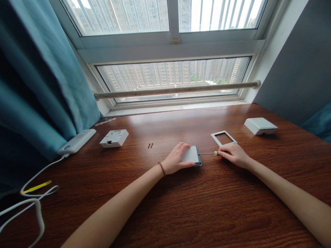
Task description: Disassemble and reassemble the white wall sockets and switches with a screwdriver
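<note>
My left hand [177, 159] is wrapped around a white wall switch panel [190, 154] with a grey backing, holding it on the wooden table. In my right hand [234, 155] is a screwdriver [216, 153], its handle mostly hidden by the fingers. The thin shaft points left, and its tip meets the panel's grey right edge; whether it sits in a slot I cannot tell. Just beyond my right hand lies a white square frame [223, 138] with an open middle. Two small screws [150, 145] lie to the left, beyond my left hand.
A white box-shaped switch part [114, 138] stands at the back left, and another white box [260, 125] at the back right. Along the left edge are a white power bank [77, 141], its white cable [41, 172] and a yellow strip [37, 187]. A window with a rail [176, 90] borders the far side.
</note>
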### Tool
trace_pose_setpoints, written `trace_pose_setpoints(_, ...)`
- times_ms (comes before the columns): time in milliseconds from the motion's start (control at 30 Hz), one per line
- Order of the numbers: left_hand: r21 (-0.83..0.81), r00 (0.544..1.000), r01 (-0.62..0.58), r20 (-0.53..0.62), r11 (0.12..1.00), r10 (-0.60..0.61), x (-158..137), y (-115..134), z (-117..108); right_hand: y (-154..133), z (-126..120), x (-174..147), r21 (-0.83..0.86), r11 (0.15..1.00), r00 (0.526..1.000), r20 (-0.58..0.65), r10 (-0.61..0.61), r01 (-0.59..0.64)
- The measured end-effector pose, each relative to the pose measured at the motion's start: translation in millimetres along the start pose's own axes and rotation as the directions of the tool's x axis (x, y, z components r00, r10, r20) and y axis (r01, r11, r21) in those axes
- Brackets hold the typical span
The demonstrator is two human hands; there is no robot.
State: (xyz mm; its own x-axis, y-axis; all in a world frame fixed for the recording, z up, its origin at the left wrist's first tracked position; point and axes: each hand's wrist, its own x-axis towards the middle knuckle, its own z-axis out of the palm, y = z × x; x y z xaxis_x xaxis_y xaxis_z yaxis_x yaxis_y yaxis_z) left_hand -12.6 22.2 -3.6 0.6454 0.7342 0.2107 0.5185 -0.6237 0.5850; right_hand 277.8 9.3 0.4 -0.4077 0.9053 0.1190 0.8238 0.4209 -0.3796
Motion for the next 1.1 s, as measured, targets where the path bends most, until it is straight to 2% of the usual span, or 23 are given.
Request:
trace_pose_setpoints(233,0.000,1.000,-0.016,-0.011,1.000,0.016,-0.1,-1.0,0.7,0.9,-0.5,-0.6,0.026,1.000,1.000,-0.014,-0.015,0.015)
trace_pose_setpoints(467,0.029,0.999,-0.036,-0.006,0.999,0.036,0.1,4.1,3.6,-16.9,2.4,-4.2,0.198,0.976,0.995,0.013,-0.099,0.094)
trace_pose_setpoints(667,0.007,1.000,0.003,-0.015,1.000,-0.003,-2.2,6.7,2.4,-21.3,4.3,-6.0,0.193,0.979,0.998,-0.001,-0.068,0.067)
trace_pose_setpoints(900,0.012,0.999,0.035,-0.001,0.999,-0.035,-2.4,11.3,-0.6,-18.1,3.2,-4.6,0.265,0.962,0.998,0.004,-0.066,0.063)
trace_pose_setpoints(1100,-0.010,0.999,0.030,-0.021,0.999,-0.031,-2.6,11.3,-0.5,-17.5,4.8,-2.7,0.354,0.933,0.998,-0.044,-0.052,0.064)
